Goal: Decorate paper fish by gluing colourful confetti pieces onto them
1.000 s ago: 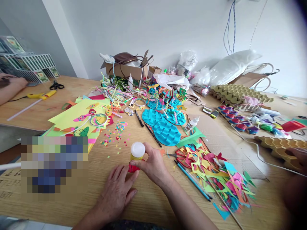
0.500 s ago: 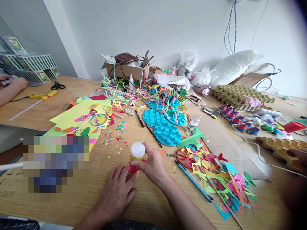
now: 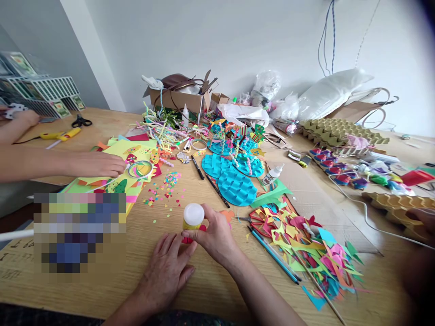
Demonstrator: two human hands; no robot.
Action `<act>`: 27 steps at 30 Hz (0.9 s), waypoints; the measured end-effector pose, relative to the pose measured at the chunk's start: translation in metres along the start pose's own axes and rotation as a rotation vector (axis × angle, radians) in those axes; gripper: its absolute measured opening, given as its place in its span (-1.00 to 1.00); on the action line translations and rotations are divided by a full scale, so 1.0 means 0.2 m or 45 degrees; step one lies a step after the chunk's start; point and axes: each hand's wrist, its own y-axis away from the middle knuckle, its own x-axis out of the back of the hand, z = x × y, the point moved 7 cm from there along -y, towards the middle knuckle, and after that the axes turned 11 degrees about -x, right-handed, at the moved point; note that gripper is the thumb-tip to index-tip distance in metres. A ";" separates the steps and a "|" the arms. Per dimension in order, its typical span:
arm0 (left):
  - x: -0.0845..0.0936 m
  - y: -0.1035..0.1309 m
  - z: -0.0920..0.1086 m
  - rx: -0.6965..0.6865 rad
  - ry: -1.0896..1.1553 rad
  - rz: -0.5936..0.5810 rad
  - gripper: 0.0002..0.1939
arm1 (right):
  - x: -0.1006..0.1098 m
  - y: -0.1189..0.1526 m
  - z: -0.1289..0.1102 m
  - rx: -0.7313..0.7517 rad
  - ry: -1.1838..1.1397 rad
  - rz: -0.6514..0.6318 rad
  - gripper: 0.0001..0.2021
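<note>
My right hand (image 3: 217, 233) is wrapped round a small yellow bottle with a white cap (image 3: 194, 214), upright over a red paper piece (image 3: 188, 239) on the wooden table (image 3: 136, 253). Beside it my left hand (image 3: 168, 267) lies palm down, fingers slightly spread, its fingertips at the edge of the red piece. Small coloured paper bits (image 3: 170, 183) are scattered beyond my hands. An orange paper shape (image 3: 227, 216) lies just behind my right hand.
Another person's arm (image 3: 68, 165) reaches over yellow sheets (image 3: 134, 149) at left. Blue egg-carton pieces (image 3: 237, 185) stand ahead. Coloured scraps (image 3: 326, 253), blue pens (image 3: 275, 256) and a glue bottle (image 3: 273, 174) are at right. Scissors (image 3: 81, 121) lie at far left.
Another person's arm has come in from the left over the yellow sheets. The capped bottle in my right hand has shifted very slightly left; my left hand has hardly moved.
</note>
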 end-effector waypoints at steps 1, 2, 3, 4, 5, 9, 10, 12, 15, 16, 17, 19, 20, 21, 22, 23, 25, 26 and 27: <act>0.00 0.00 0.00 -0.004 0.000 -0.001 -0.70 | 0.00 0.00 0.00 -0.007 0.005 0.003 -0.75; 0.01 0.00 0.00 -0.006 0.001 -0.003 -0.70 | 0.00 0.00 0.00 -0.008 0.001 -0.002 -0.75; 0.01 0.00 0.00 -0.005 0.000 -0.008 -0.71 | 0.00 0.00 0.00 -0.004 -0.009 -0.015 -0.75; 0.00 0.00 0.00 -0.003 -0.002 -0.011 -0.71 | 0.00 0.00 0.00 0.002 -0.022 -0.028 -0.76; 0.00 0.00 0.00 0.000 -0.005 -0.011 -0.71 | 0.00 0.01 0.00 0.005 -0.034 -0.035 -0.76; 0.00 0.00 0.00 -0.002 -0.003 -0.002 -0.69 | 0.01 0.01 0.00 0.000 -0.030 -0.001 -0.76; 0.00 0.00 0.00 0.002 0.002 -0.004 -0.69 | 0.01 0.01 0.00 0.000 -0.024 0.004 -0.76; -0.01 0.00 0.00 0.014 0.014 -0.021 -0.69 | 0.00 0.01 0.00 0.010 -0.021 -0.015 -0.76; -0.01 0.00 0.00 0.029 0.014 -0.051 -0.70 | -0.01 0.01 0.00 0.029 -0.053 -0.054 -0.76; -0.01 0.00 0.00 0.027 0.008 -0.047 -0.70 | -0.01 0.01 0.00 0.033 -0.056 -0.053 -0.77; -0.01 0.00 0.00 0.023 0.001 -0.038 -0.69 | 0.00 0.01 0.00 0.032 -0.051 -0.044 -0.77; 0.00 0.00 0.00 0.011 -0.010 -0.015 -0.68 | 0.00 0.00 0.00 0.017 -0.017 -0.014 -0.77; 0.00 0.00 0.00 0.005 -0.012 -0.010 -0.67 | 0.00 0.00 0.01 0.008 0.001 -0.001 -0.76; 0.00 0.00 0.00 0.003 -0.011 -0.010 -0.66 | 0.01 0.00 0.01 0.003 0.011 0.008 -0.76; 0.00 0.00 0.00 0.003 -0.008 -0.014 -0.66 | 0.00 -0.01 0.00 0.003 0.013 0.010 -0.76; -0.01 0.00 0.00 0.006 -0.005 -0.018 -0.65 | 0.00 -0.01 0.00 0.006 0.009 0.004 -0.76; -0.01 0.00 0.00 0.010 0.002 -0.028 -0.64 | -0.01 -0.01 0.00 0.012 -0.003 -0.011 -0.75; -0.01 0.00 0.00 0.011 0.005 -0.033 -0.64 | -0.01 -0.01 0.00 0.013 -0.008 -0.017 -0.74; -0.01 0.00 0.00 0.012 0.005 -0.037 -0.64 | -0.01 -0.01 0.00 0.012 -0.010 -0.019 -0.74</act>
